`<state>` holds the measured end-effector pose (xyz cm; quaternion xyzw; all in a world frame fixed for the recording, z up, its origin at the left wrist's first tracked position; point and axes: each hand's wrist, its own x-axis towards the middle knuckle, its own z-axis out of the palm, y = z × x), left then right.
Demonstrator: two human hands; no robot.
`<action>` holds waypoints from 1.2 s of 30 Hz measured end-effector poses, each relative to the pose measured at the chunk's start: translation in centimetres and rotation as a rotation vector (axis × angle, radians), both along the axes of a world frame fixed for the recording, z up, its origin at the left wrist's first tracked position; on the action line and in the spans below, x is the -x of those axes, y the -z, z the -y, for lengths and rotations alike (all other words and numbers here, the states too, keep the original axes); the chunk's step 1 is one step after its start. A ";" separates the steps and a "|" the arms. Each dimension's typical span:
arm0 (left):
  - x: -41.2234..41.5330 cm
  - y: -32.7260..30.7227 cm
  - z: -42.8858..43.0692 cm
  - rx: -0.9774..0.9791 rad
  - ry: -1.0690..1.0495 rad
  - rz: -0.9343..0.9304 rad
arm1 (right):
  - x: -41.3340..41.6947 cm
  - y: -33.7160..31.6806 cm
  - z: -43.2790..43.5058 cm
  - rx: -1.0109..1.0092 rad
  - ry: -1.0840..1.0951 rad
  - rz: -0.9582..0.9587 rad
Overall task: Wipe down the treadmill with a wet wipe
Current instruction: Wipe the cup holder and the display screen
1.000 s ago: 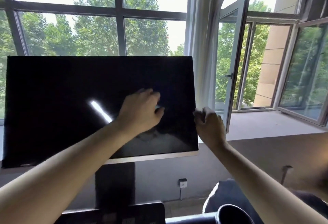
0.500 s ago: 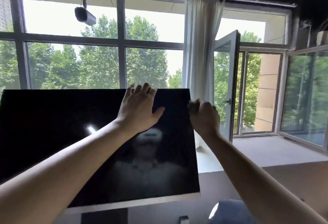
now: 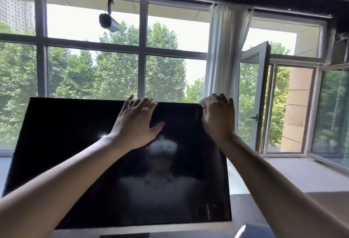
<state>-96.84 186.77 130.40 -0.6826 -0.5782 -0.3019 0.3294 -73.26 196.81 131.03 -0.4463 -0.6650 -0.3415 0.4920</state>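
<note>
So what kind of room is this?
Probably a workout room, though I'm not sure: a big black screen, tall windows facing trees, and a security camera hanging overhead.

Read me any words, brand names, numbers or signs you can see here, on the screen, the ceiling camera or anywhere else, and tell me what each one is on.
No text can be read.
Screen: dark; faint marks near its lower right corner are too blurred to read.
Hanging camera: no label shows.
Wipe at the right hand: only a white scrap shows, no print.
</note>
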 end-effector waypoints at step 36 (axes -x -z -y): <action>25.8 7.9 11.9 0.121 -0.185 0.536 | 39.1 0.1 9.7 0.054 -0.385 0.220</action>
